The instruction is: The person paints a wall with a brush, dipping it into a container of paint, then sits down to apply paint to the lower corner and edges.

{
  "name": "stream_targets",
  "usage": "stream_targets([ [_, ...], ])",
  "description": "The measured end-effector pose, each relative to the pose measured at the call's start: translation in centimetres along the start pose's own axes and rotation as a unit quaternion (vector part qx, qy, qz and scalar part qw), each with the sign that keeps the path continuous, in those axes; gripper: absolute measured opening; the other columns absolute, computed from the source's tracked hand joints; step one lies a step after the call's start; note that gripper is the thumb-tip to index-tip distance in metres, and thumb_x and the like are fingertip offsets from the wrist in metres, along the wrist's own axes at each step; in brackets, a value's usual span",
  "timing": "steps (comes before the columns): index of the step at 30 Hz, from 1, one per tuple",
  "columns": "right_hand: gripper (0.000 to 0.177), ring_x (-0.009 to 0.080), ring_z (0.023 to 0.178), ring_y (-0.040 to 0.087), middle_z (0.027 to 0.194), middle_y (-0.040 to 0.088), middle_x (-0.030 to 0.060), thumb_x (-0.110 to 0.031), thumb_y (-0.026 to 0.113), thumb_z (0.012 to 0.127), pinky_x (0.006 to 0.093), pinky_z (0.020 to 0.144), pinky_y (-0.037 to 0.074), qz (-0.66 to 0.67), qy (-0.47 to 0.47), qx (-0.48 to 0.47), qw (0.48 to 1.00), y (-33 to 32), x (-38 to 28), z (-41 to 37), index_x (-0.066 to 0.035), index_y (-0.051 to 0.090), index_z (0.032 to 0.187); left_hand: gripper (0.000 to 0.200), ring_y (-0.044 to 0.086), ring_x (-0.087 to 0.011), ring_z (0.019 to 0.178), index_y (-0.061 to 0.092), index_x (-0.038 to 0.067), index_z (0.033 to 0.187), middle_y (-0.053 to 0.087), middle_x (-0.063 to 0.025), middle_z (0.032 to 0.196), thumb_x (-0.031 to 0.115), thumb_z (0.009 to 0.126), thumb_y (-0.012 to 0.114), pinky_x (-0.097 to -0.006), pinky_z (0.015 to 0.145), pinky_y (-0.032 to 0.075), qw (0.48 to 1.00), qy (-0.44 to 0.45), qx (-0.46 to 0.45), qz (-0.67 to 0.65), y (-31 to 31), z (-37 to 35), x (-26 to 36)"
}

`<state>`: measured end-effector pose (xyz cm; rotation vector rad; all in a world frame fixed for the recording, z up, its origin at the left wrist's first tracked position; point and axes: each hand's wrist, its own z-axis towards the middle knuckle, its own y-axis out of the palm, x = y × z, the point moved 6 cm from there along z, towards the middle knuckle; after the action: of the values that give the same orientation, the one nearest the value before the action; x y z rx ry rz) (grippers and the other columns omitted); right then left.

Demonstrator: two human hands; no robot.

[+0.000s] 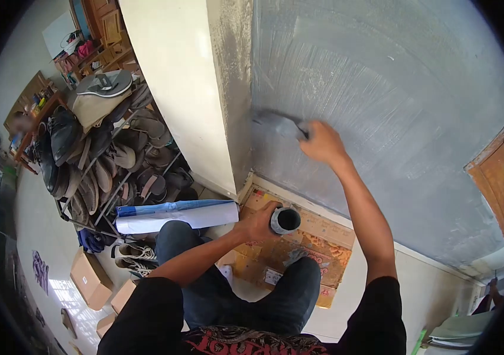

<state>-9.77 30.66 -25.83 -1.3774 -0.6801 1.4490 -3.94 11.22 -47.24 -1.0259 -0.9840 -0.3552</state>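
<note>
My right hand (324,144) is closed around the dark handle of a flat scraper (280,126), its grey blade against the grey wall (346,77) near the inner corner. Motion blurs the blade's edge. Lower down, my left hand (259,223) wraps around a cup (288,220) with grey smears on its outside. The cup's open top faces me and looks dark inside; its contents cannot be made out. Pale streaks fan across the wall above the scraper.
A cream pillar (175,77) with a grey-smeared edge meets the wall. Flattened cardboard (305,242) covers the floor between my knees. On the left are a crowded shoe rack (116,148), a white roll (175,219), laced shoes (136,257) and a cardboard box (90,278).
</note>
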Motion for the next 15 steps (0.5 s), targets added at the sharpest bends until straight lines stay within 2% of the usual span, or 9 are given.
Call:
stream_targets([
  [2, 0.039, 0.0412, 0.107, 0.066, 0.106, 0.072, 0.024, -0.025, 0.067, 0.079, 0.0472, 0.095, 0.052, -0.004, 0.005, 0.015, 1.0, -1.1, -3.0, 3.1, -0.005, 0.073, 0.113, 0.09, 0.059, -0.0386, 0.12, 0.045, 0.0, 0.134, 0.059, -0.0223, 0.125, 0.024, 0.061, 0.094, -0.0453, 0.101, 0.048, 1.0, 0.008, 0.007, -0.011, 0.1, 0.4, 0.4],
  [4, 0.041, 0.0407, 0.106, 0.068, 0.105, 0.072, 0.0244, -0.024, 0.067, 0.078, 0.0464, 0.094, 0.053, 0.042, -0.007, 0.021, 0.999, -5.1, -7.1, 4.6, -0.004, 0.073, 0.113, 0.09, 0.059, -0.0387, 0.119, 0.045, 0.001, 0.134, 0.059, -0.0217, 0.124, 0.024, 0.062, 0.093, -0.0458, 0.101, 0.047, 1.0, 0.016, 0.01, -0.018, 0.0, 0.9, 0.6],
  [6, 0.045, 0.04, 0.106, 0.068, 0.107, 0.072, 0.0244, -0.026, 0.067, 0.077, 0.0455, 0.094, 0.053, 0.059, -0.02, 0.097, 0.993, -9.1, -9.8, 5.9, -0.001, 0.072, 0.114, 0.088, 0.06, -0.0386, 0.118, 0.046, 0.002, 0.133, 0.06, -0.0215, 0.122, 0.024, 0.061, 0.092, -0.0458, 0.1, 0.048, 0.999, 0.035, 0.031, -0.017, -0.4, 1.5, 0.7],
  [8, 0.048, 0.0399, 0.107, 0.068, 0.107, 0.072, 0.0249, -0.029, 0.068, 0.074, 0.0451, 0.094, 0.054, 0.021, -0.044, 0.098, 0.994, -12.2, -11.2, 9.2, 0.002, 0.071, 0.111, 0.09, 0.059, -0.0401, 0.118, 0.047, 0.001, 0.132, 0.059, -0.0219, 0.123, 0.025, 0.059, 0.094, -0.0458, 0.101, 0.048, 0.999, 0.032, 0.04, -0.002, -0.8, 2.1, 1.2],
  [10, 0.05, 0.0398, 0.107, 0.069, 0.108, 0.072, 0.0266, -0.032, 0.068, 0.073, 0.0453, 0.094, 0.054, 0.017, -0.072, 0.184, 0.98, -16.1, -12.7, 9.9, 0.003, 0.071, 0.108, 0.092, 0.058, -0.0415, 0.119, 0.047, 0.001, 0.13, 0.058, -0.0223, 0.124, 0.026, 0.057, 0.096, -0.0458, 0.101, 0.048, 0.998, 0.027, 0.049, 0.011, -0.8, 2.6, 1.2],
  [12, 0.05, 0.0358, 0.095, 0.071, 0.102, 0.072, 0.0274, -0.033, 0.069, 0.073, 0.0419, 0.085, 0.056, 0.027, -0.133, 0.204, 0.969, -19.4, -13.2, 11.7, 0.006, 0.07, 0.105, 0.091, 0.058, -0.0407, 0.119, 0.048, 0.001, 0.129, 0.059, -0.0217, 0.123, 0.024, 0.055, 0.095, -0.0449, 0.1, 0.048, 0.997, -0.003, 0.055, -0.044, -0.7, 3.3, 0.2],
  [13, 0.05, 0.0358, 0.095, 0.071, 0.102, 0.072, 0.0274, -0.033, 0.069, 0.073, 0.0419, 0.085, 0.056, 0.027, -0.132, 0.206, 0.969, -21.0, -13.9, 11.0, 0.006, 0.07, 0.105, 0.091, 0.058, -0.0407, 0.119, 0.048, 0.001, 0.129, 0.059, -0.0217, 0.123, 0.024, 0.055, 0.095, -0.0449, 0.1, 0.048, 0.998, -0.001, 0.054, -0.043, -0.6, 3.5, 0.1],
  [15, 0.028, 0.0235, 0.081, 0.07, 0.087, 0.074, 0.0215, -0.014, 0.064, 0.08, 0.0363, 0.074, 0.054, 0.066, -0.113, 0.31, 0.942, -25.9, -15.7, 8.3, 0.01, 0.072, 0.094, 0.087, 0.061, -0.0382, 0.117, 0.048, 0.003, 0.13, 0.063, -0.0191, 0.119, 0.024, 0.059, 0.094, -0.0459, 0.099, 0.048, 0.998, -0.01, 0.055, -0.035, -0.6, 3.6, -0.1],
])
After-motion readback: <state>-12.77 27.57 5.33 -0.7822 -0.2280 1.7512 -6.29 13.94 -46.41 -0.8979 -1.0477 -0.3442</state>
